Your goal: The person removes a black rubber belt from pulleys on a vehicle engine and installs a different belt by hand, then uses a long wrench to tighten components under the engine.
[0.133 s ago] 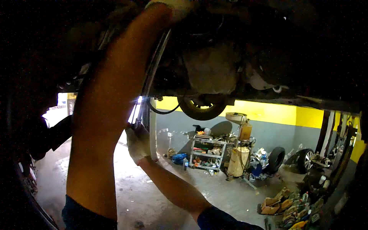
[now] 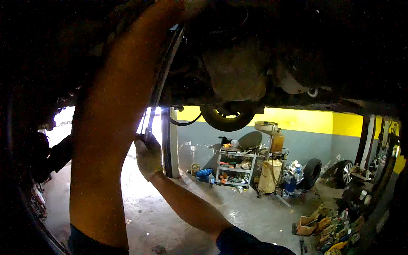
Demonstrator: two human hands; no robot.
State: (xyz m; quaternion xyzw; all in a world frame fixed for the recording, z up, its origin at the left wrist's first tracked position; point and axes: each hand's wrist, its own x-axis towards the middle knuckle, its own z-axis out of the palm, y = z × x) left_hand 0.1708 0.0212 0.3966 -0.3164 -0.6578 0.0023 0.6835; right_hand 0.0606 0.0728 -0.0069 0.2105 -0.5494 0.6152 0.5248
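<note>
Above me is the dark underside of a raised car, where an oil-pan-like housing [image 2: 236,78] shows faintly. My left arm reaches up across the picture. My left hand [image 2: 193,7], in a pale glove, is at the top edge among dark parts, and its fingers cannot be made out. A long metal bar [image 2: 163,72] slants down from near that hand. Around its lower end my gloved right hand [image 2: 148,159] is closed, below the car and in front of the bright doorway.
A dark hose [image 2: 187,124] loops beneath the car near a post [image 2: 170,148]. By the grey and yellow wall stand a tool cart [image 2: 236,168], an oil drainer [image 2: 270,174] and loose tyres [image 2: 312,171]. Boxes and parts [image 2: 327,227] lie at the lower right.
My right hand has shifted a little left with the bar's lower end, so the bar slants more. The background sits slightly farther right in view.
</note>
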